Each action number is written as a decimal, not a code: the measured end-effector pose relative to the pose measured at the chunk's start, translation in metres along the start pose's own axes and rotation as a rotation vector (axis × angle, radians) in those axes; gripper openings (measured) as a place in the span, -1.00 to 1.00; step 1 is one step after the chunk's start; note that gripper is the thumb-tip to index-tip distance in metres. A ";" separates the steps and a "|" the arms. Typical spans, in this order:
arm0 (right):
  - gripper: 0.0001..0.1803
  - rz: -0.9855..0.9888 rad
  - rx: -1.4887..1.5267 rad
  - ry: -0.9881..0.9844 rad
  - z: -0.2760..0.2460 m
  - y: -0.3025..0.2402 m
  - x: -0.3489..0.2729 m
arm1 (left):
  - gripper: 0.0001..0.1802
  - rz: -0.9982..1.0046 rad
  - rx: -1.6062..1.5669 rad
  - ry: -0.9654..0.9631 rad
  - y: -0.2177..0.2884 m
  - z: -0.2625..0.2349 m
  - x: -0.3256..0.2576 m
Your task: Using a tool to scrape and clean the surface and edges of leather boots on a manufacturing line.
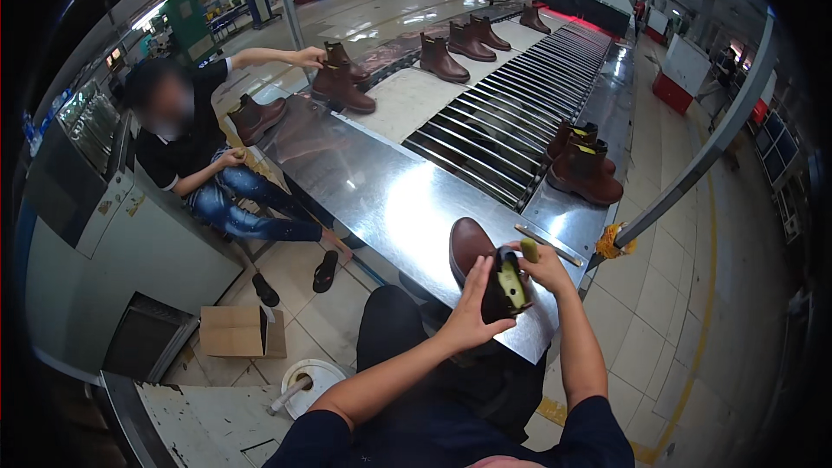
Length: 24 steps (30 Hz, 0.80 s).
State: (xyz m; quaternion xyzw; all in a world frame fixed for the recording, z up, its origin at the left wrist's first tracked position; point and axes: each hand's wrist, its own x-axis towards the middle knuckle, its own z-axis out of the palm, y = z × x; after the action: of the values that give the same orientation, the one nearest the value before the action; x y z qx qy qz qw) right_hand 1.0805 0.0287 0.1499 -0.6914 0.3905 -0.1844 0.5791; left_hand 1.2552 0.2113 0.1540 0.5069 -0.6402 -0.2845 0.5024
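A brown leather ankle boot (471, 245) lies on the near end of the metal table, toe pointing away from me and its opening facing me. Yellow-green lining shows inside the shaft. My left hand (468, 316) grips the shaft from the left, fingers long against the leather and thumb at the near rim. Close by on the right, my right hand (548, 270) is closed round a short yellow-green piece with a rounded end (529, 250), perhaps a handle; its lower part is hidden. A thin flat stick-like tool (549, 244) lies just beyond that hand.
A pair of boots (582, 169) stands right of the metal roller conveyor (507, 108). More boots (444, 59) line the pale belt. At left a seated co-worker (186, 121) touches a boot (341, 87). A slanting metal post (693, 160) rises right; a cardboard box (232, 331) sits on the floor.
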 end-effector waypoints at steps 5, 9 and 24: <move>-0.56 -0.037 0.052 0.378 0.001 0.036 -0.046 | 0.29 0.124 0.201 -0.154 -0.020 -0.024 0.036; -0.49 -0.174 -0.040 0.527 0.029 0.048 -0.036 | 0.38 0.050 -0.007 -0.442 -0.045 -0.068 0.072; -0.68 -0.161 0.523 0.791 0.024 0.044 -0.084 | -0.41 0.392 0.176 -0.125 -0.041 -0.062 0.024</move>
State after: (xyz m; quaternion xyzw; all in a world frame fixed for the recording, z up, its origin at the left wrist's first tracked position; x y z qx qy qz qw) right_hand 1.0301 0.1067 0.1182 -0.4274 0.4666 -0.5698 0.5244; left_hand 1.3286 0.1844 0.1471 0.3959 -0.7788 -0.1550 0.4613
